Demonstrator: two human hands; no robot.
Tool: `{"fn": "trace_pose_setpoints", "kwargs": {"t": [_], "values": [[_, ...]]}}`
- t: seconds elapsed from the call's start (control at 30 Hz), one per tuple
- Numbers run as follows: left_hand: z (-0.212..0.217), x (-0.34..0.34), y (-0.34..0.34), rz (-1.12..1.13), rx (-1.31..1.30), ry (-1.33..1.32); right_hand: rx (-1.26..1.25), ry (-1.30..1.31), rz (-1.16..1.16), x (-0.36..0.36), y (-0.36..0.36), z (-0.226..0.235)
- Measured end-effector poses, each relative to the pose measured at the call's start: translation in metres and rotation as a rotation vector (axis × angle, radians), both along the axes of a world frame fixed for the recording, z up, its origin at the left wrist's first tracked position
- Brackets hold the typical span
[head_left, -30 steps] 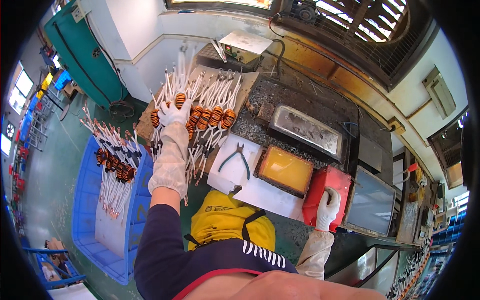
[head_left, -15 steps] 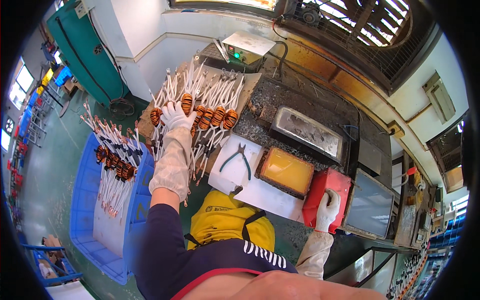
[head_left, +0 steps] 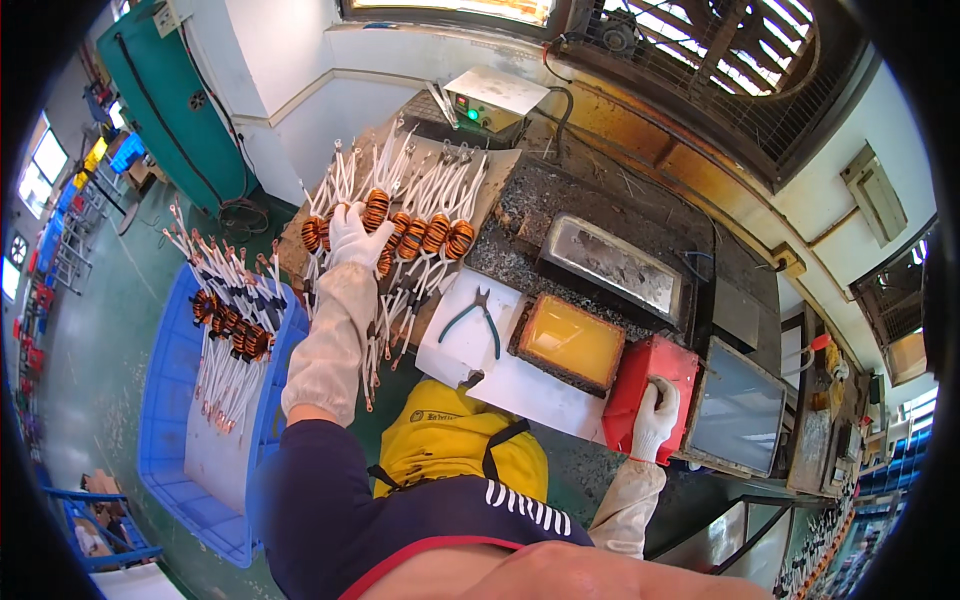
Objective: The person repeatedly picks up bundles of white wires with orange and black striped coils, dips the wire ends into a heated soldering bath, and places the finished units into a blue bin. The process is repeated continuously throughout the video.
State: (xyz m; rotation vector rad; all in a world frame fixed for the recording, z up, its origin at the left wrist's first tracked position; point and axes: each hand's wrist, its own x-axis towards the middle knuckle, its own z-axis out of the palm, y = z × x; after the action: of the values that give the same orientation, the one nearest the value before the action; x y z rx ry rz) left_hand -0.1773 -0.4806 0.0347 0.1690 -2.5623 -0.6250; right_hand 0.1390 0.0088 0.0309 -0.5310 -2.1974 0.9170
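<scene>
My left hand (head_left: 357, 238), in a white glove, is over a row of toroidal coils wound with copper-orange wire. Its fingers and thumb close around a coil (head_left: 376, 210) that stands a little higher than those beside it. White leads (head_left: 440, 185) with metal lugs stick out of the coils on both sides. On the right, my gloved right hand (head_left: 655, 418) is at a red box (head_left: 625, 390), fingers curled in over its opening. What those fingers hold, if anything, is hidden.
Green-handled cutters (head_left: 470, 322) lie on white paper beside an amber-filled tray (head_left: 572, 343). Behind are a metal-topped rectangular pot (head_left: 615, 268) and a control box (head_left: 490, 105) with a green light. A blue crate (head_left: 165, 420) at left holds more coils. A grey panel (head_left: 740, 405) stands right of the red box.
My left hand has shifted slightly, its forearm swinging a little to the left, and more of the leftmost coils shows. The right hand stays at the red box, almost unmoved.
</scene>
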Motion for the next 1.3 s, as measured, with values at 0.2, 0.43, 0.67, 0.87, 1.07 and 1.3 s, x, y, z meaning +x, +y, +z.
{"fn": "trace_pose_setpoints", "kwargs": {"t": [0.2, 0.43, 0.67, 0.87, 1.07, 1.3], "values": [[0.022, 0.076, -0.025, -0.325, 0.395, 0.189, -0.239, 0.072, 0.035, 0.001, 0.008, -0.01], [0.04, 0.159, -0.115, -0.05, 0.592, 0.107, -0.39, 0.104, 0.038, 0.008, 0.019, -0.022], [0.011, 0.214, -0.236, 0.111, 0.425, -0.124, -0.508, 0.154, 0.063, 0.006, 0.019, -0.019], [-0.025, 0.227, -0.3, 0.119, 0.396, -0.317, -0.359, 0.108, 0.076, 0.005, 0.023, -0.025], [-0.07, 0.222, -0.345, 0.12, 0.583, -0.461, -0.38, 0.123, 0.074, 0.004, 0.022, -0.025], [-0.088, 0.229, -0.332, 0.051, 0.576, -0.551, -0.368, 0.126, 0.062, 0.001, 0.037, -0.034]]}}
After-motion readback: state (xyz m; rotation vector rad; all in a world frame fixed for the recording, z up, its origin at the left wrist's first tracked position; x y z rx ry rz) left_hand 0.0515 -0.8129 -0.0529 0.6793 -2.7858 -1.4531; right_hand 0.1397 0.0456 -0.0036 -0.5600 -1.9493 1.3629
